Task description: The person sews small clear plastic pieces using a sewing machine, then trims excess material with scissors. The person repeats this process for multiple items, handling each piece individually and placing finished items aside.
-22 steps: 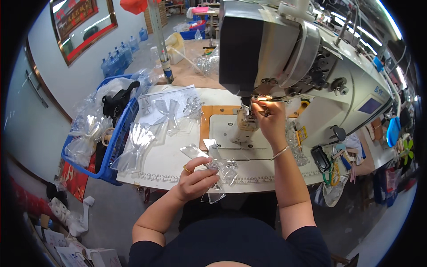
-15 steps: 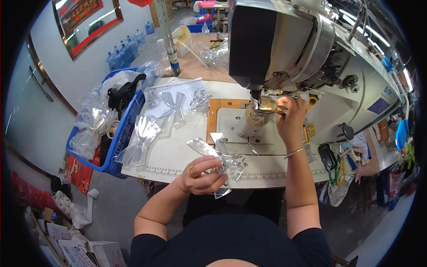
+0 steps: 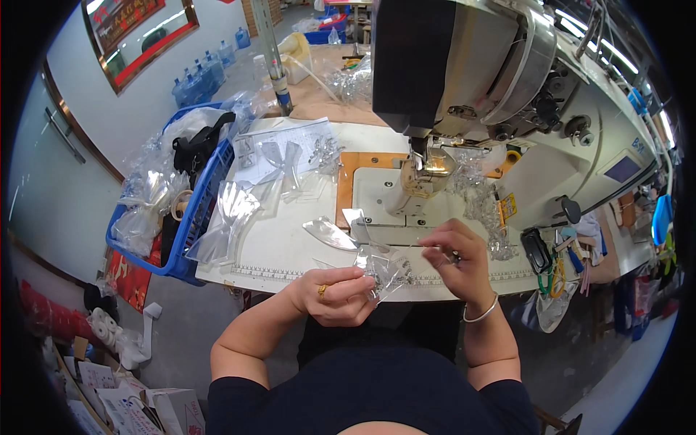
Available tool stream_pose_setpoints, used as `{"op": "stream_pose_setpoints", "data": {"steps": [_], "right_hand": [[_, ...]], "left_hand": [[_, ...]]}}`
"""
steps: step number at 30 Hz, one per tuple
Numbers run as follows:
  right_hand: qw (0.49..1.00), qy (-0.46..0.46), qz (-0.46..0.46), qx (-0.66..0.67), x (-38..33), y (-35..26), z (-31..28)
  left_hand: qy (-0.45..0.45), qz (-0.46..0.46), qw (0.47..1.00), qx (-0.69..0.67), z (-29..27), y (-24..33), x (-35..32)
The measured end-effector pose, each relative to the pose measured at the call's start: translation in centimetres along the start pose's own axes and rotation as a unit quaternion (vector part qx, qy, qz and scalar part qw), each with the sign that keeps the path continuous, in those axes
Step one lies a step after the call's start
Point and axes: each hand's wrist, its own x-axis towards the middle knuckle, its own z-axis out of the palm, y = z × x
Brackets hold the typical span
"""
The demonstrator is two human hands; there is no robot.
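Right hand (image 3: 457, 259) has left the sewing machine (image 3: 464, 80), now pinching thread beside the clear plastic piece (image 3: 383, 270); left hand (image 3: 337, 293) fingers pinch it.

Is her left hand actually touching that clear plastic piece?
Touching. The head view shows the left hand with fingers curled around the clear plastic piece.

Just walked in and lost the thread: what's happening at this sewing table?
A person sits at an industrial sewing machine. The left hand grips a clear plastic bow piece at the table's near edge, while the right hand pinches something thin beside it. More clear pieces lie on the left, next to a blue basket.
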Motion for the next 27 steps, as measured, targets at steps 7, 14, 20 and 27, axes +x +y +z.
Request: {"op": "stream_pose_setpoints", "data": {"steps": [7, 14, 20, 27], "right_hand": [[0.974, -0.221, 0.048, 0.030, 1.2, 0.0, -0.8], [0.867, 0.139, 0.287, 0.382, -1.1, 4.2, 1.5], [0.979, 0.178, 0.015, 0.102, -3.8, 1.2, 6.3], [0.957, 0.162, -0.239, -0.031, -4.0, -2.1, 6.3]], "left_hand": [[0.016, -0.165, 0.962, -0.219, -0.1, 0.7, 0.2], [0.306, -0.742, 0.248, -0.543, 1.2, 2.6, 1.3], [0.293, -0.758, 0.404, -0.421, 3.3, 4.7, -0.8], [0.263, -0.767, 0.448, -0.376, 3.0, 5.1, 0.4]]}}
